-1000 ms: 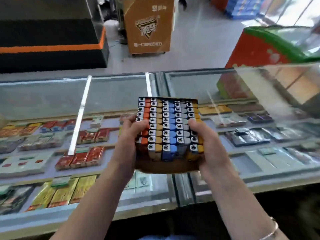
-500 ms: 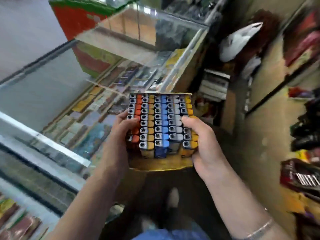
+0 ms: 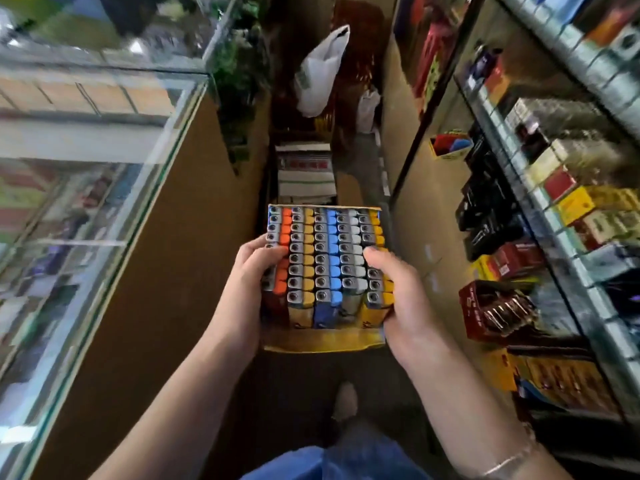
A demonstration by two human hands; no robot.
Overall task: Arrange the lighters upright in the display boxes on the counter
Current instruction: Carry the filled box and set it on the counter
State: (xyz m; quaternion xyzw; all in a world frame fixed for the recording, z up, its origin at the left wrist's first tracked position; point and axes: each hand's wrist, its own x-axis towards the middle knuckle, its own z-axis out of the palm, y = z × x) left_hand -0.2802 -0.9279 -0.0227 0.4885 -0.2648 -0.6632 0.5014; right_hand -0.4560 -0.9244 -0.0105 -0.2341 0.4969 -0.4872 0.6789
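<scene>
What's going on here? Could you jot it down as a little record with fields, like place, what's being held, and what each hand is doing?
place: narrow shop aisle between a glass counter and stocked shelves
held item: display box packed with lighters, carried in the air
lighters: upright, in neat rows; orange, yellow, blue and grey
left hand: grips the box's left side, thumb on the lighter tops
right hand: grips the box's right side, thumb on the tops
box location: not on the counter
also visible: white plastic bag further down the aisle
</scene>
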